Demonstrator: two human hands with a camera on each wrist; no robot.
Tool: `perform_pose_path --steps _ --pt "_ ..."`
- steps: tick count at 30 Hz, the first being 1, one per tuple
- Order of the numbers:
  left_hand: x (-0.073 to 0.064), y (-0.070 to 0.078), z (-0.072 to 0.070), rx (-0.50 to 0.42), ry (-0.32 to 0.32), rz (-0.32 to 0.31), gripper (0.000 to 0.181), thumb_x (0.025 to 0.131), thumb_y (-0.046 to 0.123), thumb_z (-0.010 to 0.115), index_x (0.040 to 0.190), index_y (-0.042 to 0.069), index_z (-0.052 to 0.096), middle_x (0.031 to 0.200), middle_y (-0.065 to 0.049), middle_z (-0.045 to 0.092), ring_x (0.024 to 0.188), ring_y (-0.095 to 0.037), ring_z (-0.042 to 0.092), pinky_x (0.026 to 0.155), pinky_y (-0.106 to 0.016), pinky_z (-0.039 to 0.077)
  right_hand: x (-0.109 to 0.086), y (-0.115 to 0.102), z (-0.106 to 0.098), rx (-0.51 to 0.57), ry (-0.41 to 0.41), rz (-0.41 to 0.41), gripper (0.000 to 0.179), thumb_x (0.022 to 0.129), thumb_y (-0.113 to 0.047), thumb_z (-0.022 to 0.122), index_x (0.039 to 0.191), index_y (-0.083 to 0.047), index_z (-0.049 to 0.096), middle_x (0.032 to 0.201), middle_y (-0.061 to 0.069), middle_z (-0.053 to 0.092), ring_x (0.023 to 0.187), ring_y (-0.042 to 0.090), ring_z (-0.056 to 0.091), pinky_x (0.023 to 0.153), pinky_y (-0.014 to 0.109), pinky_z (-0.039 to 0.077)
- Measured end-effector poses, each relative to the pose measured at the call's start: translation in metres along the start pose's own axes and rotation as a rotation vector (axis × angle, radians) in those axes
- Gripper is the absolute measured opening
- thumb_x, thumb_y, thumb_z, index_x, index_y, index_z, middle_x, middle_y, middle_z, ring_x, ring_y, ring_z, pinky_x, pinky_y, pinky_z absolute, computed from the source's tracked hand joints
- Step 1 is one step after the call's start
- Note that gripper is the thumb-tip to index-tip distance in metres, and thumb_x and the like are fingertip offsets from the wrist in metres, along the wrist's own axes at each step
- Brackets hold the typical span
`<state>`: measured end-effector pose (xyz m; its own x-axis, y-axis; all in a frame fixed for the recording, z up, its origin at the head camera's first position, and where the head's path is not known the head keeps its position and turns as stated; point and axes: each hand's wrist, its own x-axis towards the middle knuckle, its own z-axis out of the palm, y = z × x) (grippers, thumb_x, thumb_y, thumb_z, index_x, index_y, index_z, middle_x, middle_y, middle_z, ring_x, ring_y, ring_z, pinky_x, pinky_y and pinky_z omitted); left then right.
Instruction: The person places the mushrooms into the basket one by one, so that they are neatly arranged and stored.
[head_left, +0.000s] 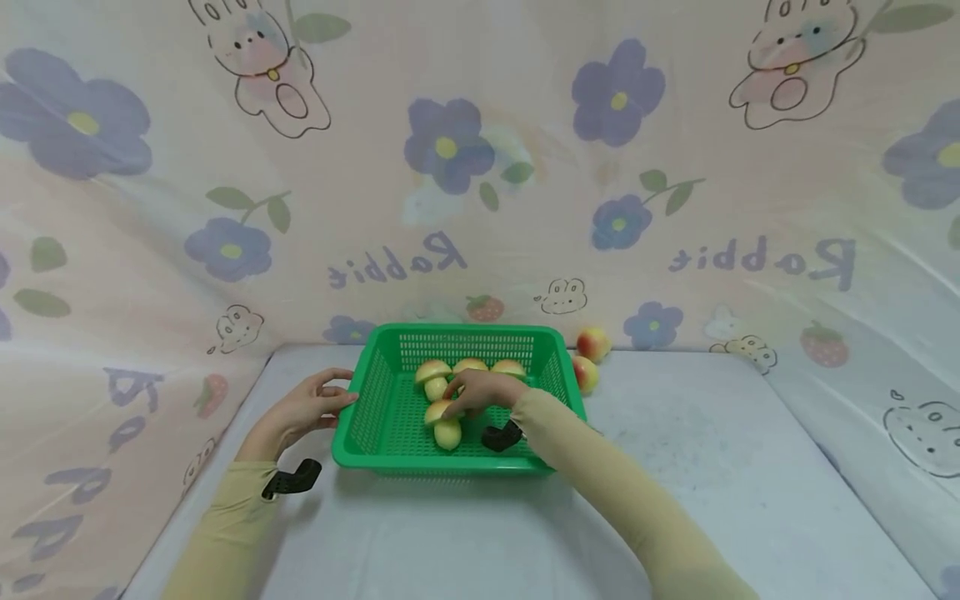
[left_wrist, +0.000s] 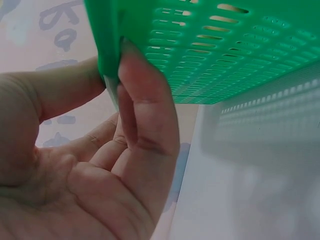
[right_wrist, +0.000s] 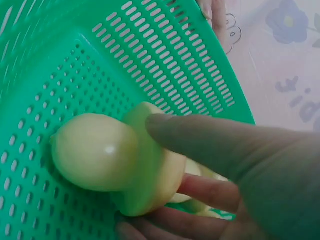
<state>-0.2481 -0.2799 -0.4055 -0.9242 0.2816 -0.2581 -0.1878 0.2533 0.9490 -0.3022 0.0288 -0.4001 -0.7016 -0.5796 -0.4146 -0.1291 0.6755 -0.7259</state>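
A green plastic basket [head_left: 442,462] with slotted walls stands on the table. My left hand [head_left: 300,408] pinches its left rim; in the left wrist view the thumb and a bent index finger [left_wrist: 150,110] lie on either side of the edge. Inside the basket, my right hand [head_left: 486,390] grips a toy mushroom [head_left: 447,433] by its cap, thumb on one side and fingers on the other. The mushroom's pale rounded stem [right_wrist: 92,150] points away from the palm. Behind it sit more mushrooms [head_left: 432,373], partly covered by the right hand.
Two red-and-yellow peach-like fruits [head_left: 593,343] lie on the table beside the basket's right wall, the nearer one [head_left: 585,375] partly hidden by it. A white cloth covers the table [head_left: 675,467]. A printed curtain [head_left: 525,208] with rabbits and flowers hangs behind.
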Motion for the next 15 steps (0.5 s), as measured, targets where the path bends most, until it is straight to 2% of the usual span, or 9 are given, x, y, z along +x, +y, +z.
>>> perform_pose_path --steps 3,7,15 --pt "-0.0016 0.0003 0.0001 -0.004 0.008 -0.003 0.060 0.095 0.018 0.062 0.144 0.003 0.030 0.106 -0.016 0.061 0.083 -0.022 0.064 0.073 -0.036 0.054 -0.0015 0.0037 -0.0017 0.057 0.012 0.006 0.045 0.085 -0.021 0.076 0.124 -0.005 0.060 0.120 0.007 0.055 0.093 0.022 0.061 0.084 0.040 0.052" --pt "-0.0027 0.0006 0.0006 -0.013 0.007 -0.008 0.061 0.095 0.018 0.062 0.144 0.003 0.030 0.105 -0.014 0.062 0.082 -0.022 0.064 0.072 -0.036 0.054 -0.0017 0.0066 -0.0024 0.083 0.009 0.008 0.048 0.084 -0.021 0.076 0.125 -0.005 0.058 0.118 0.007 0.056 0.094 0.024 0.061 0.083 0.040 0.052" --pt "-0.0020 0.0001 0.0007 -0.023 -0.004 0.008 0.062 0.095 0.018 0.062 0.144 0.002 0.028 0.102 -0.014 0.063 0.081 -0.022 0.064 0.072 -0.036 0.054 -0.0001 0.0086 0.0001 0.079 -0.003 -0.021 0.044 0.086 -0.023 0.075 0.123 -0.006 0.060 0.111 0.008 0.056 0.096 0.031 0.059 0.083 0.045 0.051"
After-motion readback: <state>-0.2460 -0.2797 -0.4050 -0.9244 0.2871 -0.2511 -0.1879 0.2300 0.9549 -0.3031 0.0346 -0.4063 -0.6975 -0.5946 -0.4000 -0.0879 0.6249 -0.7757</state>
